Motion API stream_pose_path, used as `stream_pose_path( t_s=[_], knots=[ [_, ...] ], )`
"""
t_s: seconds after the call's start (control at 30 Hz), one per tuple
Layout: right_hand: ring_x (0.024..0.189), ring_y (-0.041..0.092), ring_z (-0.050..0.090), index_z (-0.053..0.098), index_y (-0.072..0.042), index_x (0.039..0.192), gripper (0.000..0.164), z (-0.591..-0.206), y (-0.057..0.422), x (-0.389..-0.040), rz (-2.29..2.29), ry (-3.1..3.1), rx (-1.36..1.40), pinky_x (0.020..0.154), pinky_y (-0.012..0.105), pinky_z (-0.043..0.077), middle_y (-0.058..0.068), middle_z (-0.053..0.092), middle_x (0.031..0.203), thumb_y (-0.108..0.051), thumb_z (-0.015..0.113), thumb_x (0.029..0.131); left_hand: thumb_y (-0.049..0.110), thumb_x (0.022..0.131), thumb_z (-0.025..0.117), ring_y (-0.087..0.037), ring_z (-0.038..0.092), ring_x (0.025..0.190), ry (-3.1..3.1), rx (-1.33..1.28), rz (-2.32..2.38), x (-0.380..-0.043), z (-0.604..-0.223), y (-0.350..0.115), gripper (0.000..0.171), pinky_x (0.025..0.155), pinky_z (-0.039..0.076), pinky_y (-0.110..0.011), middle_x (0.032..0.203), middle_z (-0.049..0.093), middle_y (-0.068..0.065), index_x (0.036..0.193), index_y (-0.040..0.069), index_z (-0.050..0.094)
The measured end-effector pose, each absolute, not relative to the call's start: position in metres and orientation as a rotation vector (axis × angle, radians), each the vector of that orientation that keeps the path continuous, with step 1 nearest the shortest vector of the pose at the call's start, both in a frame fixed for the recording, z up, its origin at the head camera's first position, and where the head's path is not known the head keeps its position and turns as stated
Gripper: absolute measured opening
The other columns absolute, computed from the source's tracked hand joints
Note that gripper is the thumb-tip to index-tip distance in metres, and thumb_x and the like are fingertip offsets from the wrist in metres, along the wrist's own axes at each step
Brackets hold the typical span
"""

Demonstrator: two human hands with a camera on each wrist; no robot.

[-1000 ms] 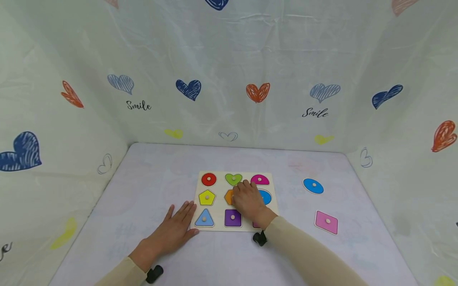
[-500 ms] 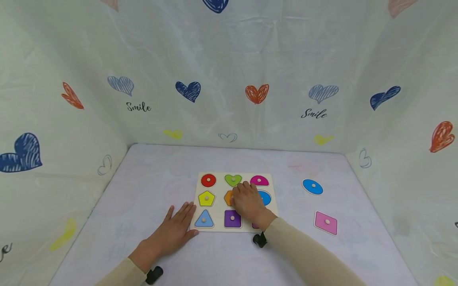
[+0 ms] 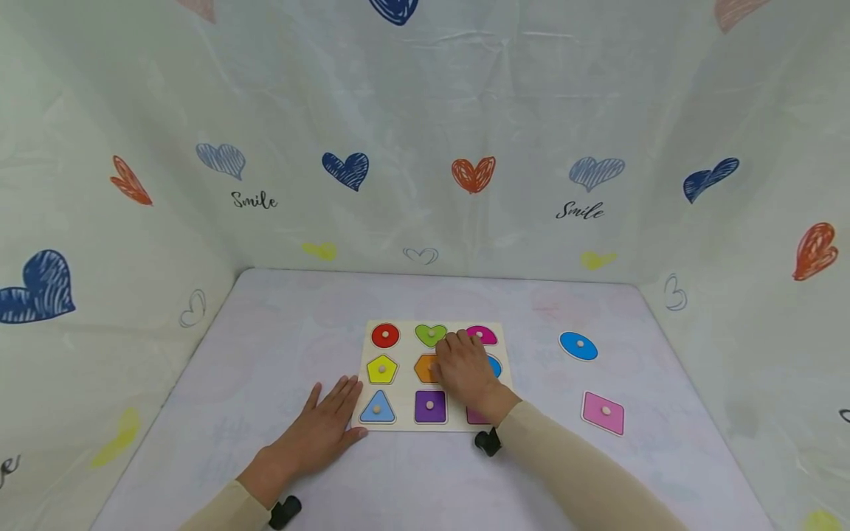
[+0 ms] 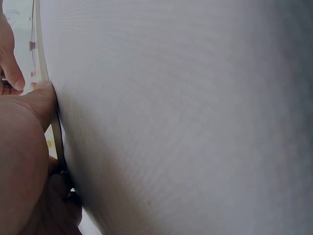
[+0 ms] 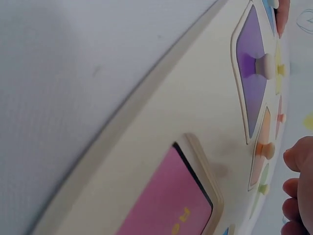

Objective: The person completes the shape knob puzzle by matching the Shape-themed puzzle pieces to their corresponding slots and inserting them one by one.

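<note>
A wooden shape puzzle board [image 3: 406,383] lies on the table, bearing several knobbed pieces. My right hand [image 3: 466,367] is above its middle, fingers loosely curled, beside the orange hexagon [image 3: 423,366]. In the right wrist view, the thumb and fingertips [image 5: 297,155] are apart from the hexagon's knob [image 5: 266,150], and nothing shows between them. My left hand [image 3: 320,428] lies flat at the board's left edge, fingertips on it. Nearby sit a purple square [image 3: 430,407], green heart [image 3: 430,335] and yellow pentagon [image 3: 381,369]. A recess with a pink printed bottom [image 5: 168,196] shows no piece.
Right of the board lie a blue oval piece [image 3: 578,346] and a pink parallelogram piece [image 3: 603,413], both with knobs. Behind and at the sides of the table [image 3: 292,317] hangs a pale curtain [image 3: 412,96] printed with hearts.
My right hand has shifted slightly right and up off the orange hexagon, which now shows more. The left hand keeps its place at the board's edge.
</note>
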State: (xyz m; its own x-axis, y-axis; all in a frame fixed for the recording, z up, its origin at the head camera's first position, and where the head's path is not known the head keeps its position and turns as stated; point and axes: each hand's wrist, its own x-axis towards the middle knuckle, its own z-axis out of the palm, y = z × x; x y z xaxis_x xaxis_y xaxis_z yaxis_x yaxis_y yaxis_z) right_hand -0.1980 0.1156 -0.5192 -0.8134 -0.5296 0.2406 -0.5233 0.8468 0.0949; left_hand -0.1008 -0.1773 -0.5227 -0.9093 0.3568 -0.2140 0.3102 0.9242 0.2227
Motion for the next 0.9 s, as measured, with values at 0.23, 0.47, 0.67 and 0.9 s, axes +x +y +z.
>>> stream_pose_path(
  t_s=[0.23,0.47,0.67,0.9],
  knots=[
    [0.090,0.024,0.051,0.066,-0.006,0.106,0.030,-0.513,0.125,-0.200,0.015,-2.749,0.773,0.080,0.037,0.047,0.006,0.062,0.096,-0.035,0.071,0.101,0.052,0.103,0.062,-0.032,0.019,0.164,2.836,0.499,0.260,-0.101,-0.524,-0.177,0.086,0.130,0.009,-0.064,0.174,0.028,-0.010,0.167,0.007,0.026],
    [0.098,0.026,0.054,0.067,-0.008,0.111,0.029,-0.509,0.134,-0.202,0.026,-2.766,0.696,0.087,0.042,0.048,0.006,0.065,0.102,-0.035,0.071,0.101,0.052,0.103,0.062,-0.032,0.020,0.163,2.845,0.506,0.249,-0.101,-0.526,-0.177,0.086,0.130,0.010,-0.065,0.174,0.029,-0.011,0.167,0.006,0.027],
    [0.097,0.028,0.054,0.066,-0.007,0.108,0.028,-0.510,0.144,-0.203,0.044,-2.717,0.683,0.083,0.041,0.046,0.008,0.065,0.100,-0.034,0.072,0.101,0.053,0.104,0.060,-0.032,0.022,0.163,2.850,0.527,0.242,-0.101,-0.525,-0.178,0.085,0.130,0.014,-0.064,0.174,0.029,-0.012,0.167,0.005,0.028],
    [0.095,0.029,0.053,0.065,-0.006,0.108,0.032,-0.512,0.163,-0.204,0.091,-2.691,0.641,0.082,0.042,0.046,0.010,0.064,0.101,-0.033,0.077,0.097,0.052,0.104,0.060,-0.032,0.021,0.163,2.851,0.527,0.232,-0.100,-0.525,-0.178,0.085,0.130,0.013,-0.064,0.174,0.028,-0.012,0.167,0.006,0.026]
  ],
)
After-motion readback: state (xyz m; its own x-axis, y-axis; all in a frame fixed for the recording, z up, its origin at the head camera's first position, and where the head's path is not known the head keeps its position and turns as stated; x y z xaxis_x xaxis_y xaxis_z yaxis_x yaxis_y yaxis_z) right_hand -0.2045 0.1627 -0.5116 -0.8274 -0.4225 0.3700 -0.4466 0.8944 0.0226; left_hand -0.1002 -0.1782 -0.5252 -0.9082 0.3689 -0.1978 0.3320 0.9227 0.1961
